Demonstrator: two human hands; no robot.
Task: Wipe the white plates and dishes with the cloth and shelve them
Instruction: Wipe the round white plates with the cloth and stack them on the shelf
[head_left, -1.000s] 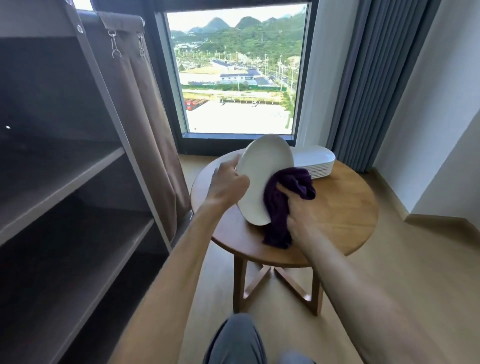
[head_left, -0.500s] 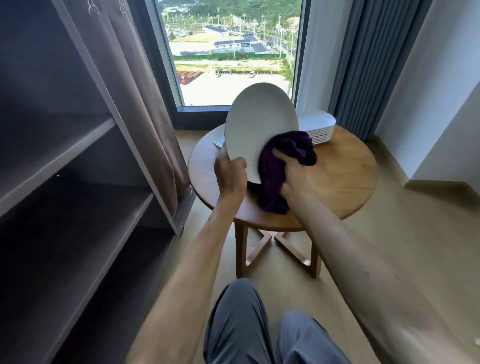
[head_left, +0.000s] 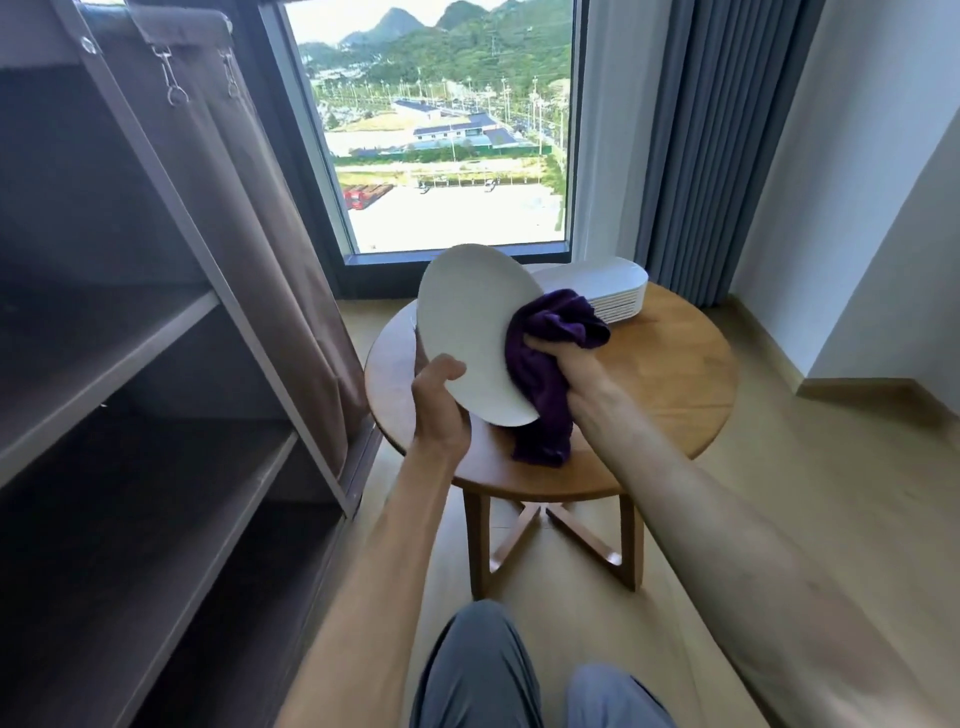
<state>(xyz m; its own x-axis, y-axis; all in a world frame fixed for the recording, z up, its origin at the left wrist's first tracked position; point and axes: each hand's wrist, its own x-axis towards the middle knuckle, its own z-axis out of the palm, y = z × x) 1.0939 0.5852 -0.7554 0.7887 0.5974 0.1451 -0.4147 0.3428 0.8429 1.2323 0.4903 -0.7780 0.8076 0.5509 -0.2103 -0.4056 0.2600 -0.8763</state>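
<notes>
Head view: my left hand grips the white plate at its lower left rim, thumb on the near face, fingers curled behind. Plate is held nearly on edge over the round wooden desk, tilted, near face toward me; I can't tell whether its bottom edge touches the desk. My right hand is clenched round the purple cloth, pressing it to the plate's right rim; the loose end hangs down to the desk top. Versus half a second ago: plate sits lower and nearer the desk's front left, more tilted over to the left, and my left hand has moved from the bottom edge round to the lower left. Cloth grip is unchanged, same spot on the right rim. Camera has pitched up, so more of the window and the hills shows, and the curtain clips on the shelf unit at left are in view again. Stack of white dishes sits at the back of the desk, behind the plate, same place as before. Shelves at left hold no plates that I can see. Grey curtain hangs right of the window.
</notes>
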